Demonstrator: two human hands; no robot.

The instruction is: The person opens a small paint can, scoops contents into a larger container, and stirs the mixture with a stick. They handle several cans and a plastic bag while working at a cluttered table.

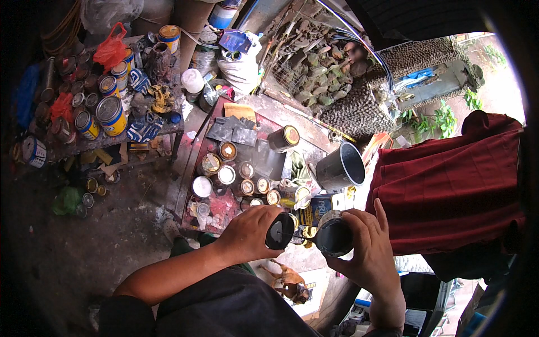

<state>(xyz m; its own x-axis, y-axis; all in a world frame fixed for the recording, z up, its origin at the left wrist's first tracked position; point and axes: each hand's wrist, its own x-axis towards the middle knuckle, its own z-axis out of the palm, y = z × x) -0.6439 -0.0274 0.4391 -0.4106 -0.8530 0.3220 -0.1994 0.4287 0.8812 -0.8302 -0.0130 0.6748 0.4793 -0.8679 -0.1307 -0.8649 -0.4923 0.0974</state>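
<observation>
I'm seeing L hand (251, 229) angling R, fingers half-curled, gripping round black-mouthed cup (279, 232), axis tilting R; R hand (368, 241) upright, fingers half-curled, holding round grey-rimmed can (334, 237) just beside, mouth facing cam.

place: paint workshop | signs: many lidded paint cans (112, 119), paint-stained low table (221, 211), dark bucket (341, 164)

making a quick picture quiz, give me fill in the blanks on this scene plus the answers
1. The left hand and right hand each hold one container, making ____ held in all.
2. The cloth hangs on the picture's ____ side.
3. That cloth is dark ____ in colour.
4. The brown animal below the hands is a ____.

Missing words: two; right; red; dog.
</observation>
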